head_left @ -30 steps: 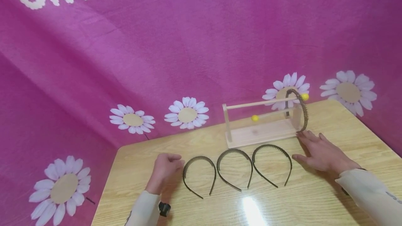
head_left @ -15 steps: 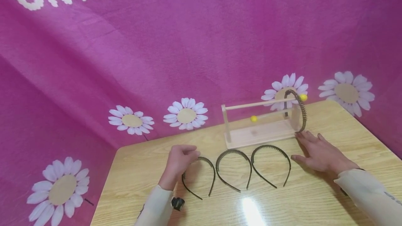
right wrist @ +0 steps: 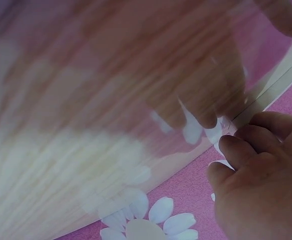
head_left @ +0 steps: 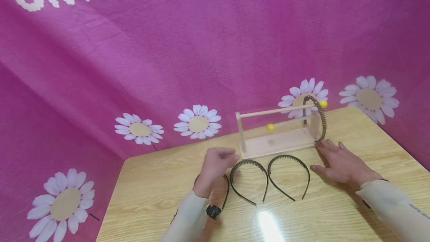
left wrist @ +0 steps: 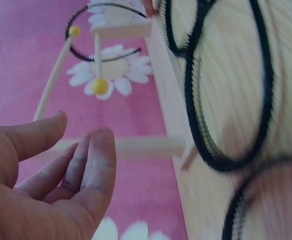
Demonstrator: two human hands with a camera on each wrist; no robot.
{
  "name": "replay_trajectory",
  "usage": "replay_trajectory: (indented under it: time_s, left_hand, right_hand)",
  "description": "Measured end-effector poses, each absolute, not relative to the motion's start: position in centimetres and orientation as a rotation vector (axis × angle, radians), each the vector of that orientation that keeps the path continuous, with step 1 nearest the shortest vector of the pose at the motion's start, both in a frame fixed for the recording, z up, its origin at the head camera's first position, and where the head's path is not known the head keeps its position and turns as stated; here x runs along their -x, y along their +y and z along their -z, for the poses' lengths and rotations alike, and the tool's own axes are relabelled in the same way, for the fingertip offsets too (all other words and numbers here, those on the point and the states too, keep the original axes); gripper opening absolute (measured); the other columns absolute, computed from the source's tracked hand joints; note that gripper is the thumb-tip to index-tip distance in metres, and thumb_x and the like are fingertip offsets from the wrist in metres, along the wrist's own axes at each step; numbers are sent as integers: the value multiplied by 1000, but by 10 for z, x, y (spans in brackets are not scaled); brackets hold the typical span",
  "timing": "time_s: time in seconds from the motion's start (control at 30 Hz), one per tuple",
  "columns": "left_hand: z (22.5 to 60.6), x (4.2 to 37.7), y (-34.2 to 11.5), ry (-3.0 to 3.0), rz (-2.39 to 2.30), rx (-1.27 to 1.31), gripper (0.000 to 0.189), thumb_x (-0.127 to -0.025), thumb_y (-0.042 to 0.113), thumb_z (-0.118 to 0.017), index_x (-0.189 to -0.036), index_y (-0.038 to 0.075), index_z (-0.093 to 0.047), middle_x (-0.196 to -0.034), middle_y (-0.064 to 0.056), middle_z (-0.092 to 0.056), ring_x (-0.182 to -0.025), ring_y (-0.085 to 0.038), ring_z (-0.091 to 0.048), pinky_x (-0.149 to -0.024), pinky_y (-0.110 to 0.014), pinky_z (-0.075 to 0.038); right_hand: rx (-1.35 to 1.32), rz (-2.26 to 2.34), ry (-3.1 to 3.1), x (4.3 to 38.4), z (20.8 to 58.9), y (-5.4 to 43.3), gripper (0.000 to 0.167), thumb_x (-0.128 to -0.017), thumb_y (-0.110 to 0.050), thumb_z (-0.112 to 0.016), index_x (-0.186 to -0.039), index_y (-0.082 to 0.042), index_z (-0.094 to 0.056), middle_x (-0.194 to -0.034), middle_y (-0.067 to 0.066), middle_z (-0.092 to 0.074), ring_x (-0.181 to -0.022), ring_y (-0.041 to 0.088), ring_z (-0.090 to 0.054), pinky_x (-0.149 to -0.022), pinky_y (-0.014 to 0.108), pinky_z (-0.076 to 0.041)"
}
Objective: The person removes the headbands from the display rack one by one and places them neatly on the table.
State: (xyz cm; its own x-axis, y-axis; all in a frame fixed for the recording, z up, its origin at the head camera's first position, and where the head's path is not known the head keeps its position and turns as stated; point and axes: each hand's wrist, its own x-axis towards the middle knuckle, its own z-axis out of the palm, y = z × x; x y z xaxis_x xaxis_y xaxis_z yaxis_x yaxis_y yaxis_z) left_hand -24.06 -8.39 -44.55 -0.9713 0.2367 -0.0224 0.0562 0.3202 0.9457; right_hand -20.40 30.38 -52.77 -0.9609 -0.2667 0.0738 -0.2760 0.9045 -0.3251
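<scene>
My left hand [head_left: 216,165] hovers over the leftmost dark toothed headband [head_left: 226,193], partly hiding it. Its loosely bent fingers hold nothing, and the left wrist view shows a gap between thumb and fingers [left wrist: 98,165]. Just right of it lies the middle headband [head_left: 249,163], and beyond that the right headband [head_left: 289,157]. Behind them stands a wooden rack [head_left: 279,143] with two rods. One more headband [head_left: 323,120] hangs on the upper rod's right end. My right hand [head_left: 346,165] rests on the table with fingers spread, fingertips by the rack's right end.
Yellow balls cap the rods: one ball [head_left: 323,104] on the upper rod, another ball [head_left: 270,126] on the lower one. The wooden table [head_left: 151,189] meets a magenta cloth [head_left: 218,47] with printed daisies at the back and left.
My left hand has moved right, from beside the leftmost headband to above it and close to the middle one. My right hand, the rack and the headbands stay put.
</scene>
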Motion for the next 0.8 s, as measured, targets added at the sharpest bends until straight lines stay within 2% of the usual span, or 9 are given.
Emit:
replay_trajectory:
  time_s: [0.2, 0.5, 0.8]
  left_hand:
    - [443, 242, -47, 2285, -1883, -274, 24, -88, 5, -76, -110, -5, -74, -95, -14, -74, -84, -22, -72, -78, -34, -61]
    - [444, 245, -3, 2231, -1908, -357, 26, -87, 5, -78, -110, -6, -73, -92, -11, -76, -79, -20, -74, -72, -29, -62]
    - [443, 242, 37, 2106, -2061, -281, 27, -83, 1, -80, -110, 0, -75, -89, -5, -75, -84, -16, -72, -77, -28, -61]
  right_hand:
    - [-434, -534, -3028, 204, 528, 307, 88, -92, -53, -66, -145, 12, -41, -153, 35, -29, -139, 54, -28, -111, 71, -20]
    - [-432, -537, -3031, 203, 528, 306, 88, -93, -54, -65, -145, 12, -40, -153, 35, -29, -140, 54, -27, -112, 70, -18]
    - [-432, -521, -3052, 205, 528, 305, 89, -93, -56, -63, -146, 12, -40, -154, 35, -27, -141, 53, -25, -113, 70, -18]
